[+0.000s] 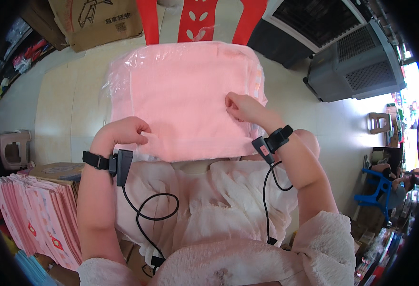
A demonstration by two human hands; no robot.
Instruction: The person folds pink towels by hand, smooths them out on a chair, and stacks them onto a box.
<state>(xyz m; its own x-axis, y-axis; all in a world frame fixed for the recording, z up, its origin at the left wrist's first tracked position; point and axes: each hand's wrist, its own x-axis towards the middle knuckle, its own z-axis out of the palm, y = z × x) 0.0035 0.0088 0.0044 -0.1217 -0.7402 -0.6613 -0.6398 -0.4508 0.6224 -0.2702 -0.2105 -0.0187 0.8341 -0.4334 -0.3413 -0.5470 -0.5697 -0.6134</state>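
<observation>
Left hand (126,131): fingers bent, thumb and fingertips pinching the near left corner of a pink cloth (181,95). Right hand (245,108): fingers curled over the cloth's right side; whether they grip it cannot be told. Pink cloth: flat, spread between and beyond both hands. Clear plastic (116,71): along its far left. Beyond: red chair (197,21). Lower left: pink folded stack (38,214). Upper right: grey slatted unit (357,62).
</observation>
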